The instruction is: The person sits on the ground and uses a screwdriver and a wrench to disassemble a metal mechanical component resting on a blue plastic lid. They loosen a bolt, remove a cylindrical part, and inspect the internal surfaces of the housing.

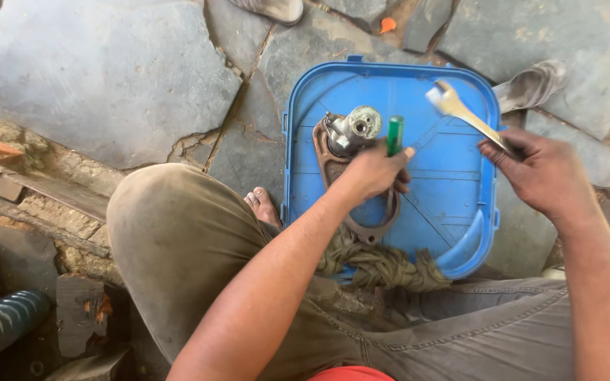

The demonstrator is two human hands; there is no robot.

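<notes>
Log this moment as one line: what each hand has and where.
left hand: gripping green-handled tool over metal part | right hand: holding open-end spanner | both above blue tray

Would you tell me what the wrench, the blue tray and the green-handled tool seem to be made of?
Wrench: bare steel, by its pale shine. Blue tray: moulded plastic, dull and scuffed, with ribs. Green-handled tool: handle looks like glossy translucent plastic; its shaft is hidden by the left hand.
</notes>
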